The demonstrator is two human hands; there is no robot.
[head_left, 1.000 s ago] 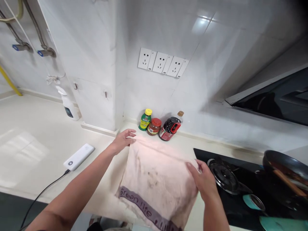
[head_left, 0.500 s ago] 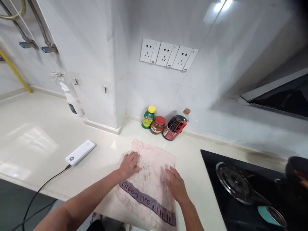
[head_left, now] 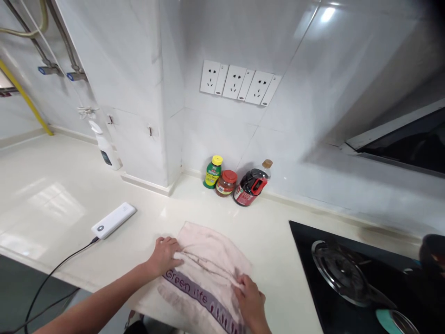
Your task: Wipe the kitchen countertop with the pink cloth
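A pale pink towel with a purple band reading "Green life" lies on the cream countertop at its front edge, part of it hanging over. A crease runs across its middle. My left hand grips the towel's left edge, fingers curled over the cloth. On the right side, near the purple band, my right hand pinches the cloth. Both forearms reach in from the bottom of the view.
A white power bank with a black cable lies left of the towel. A green bottle, a red-lidded jar and a dark sauce bottle stand by the wall. A black gas hob is at the right, a spray bottle at the left.
The towel was held up spread, then laid flat with both palms on it. Now both hands have drawn back toward the front edge and pinch the cloth, which has a fold.
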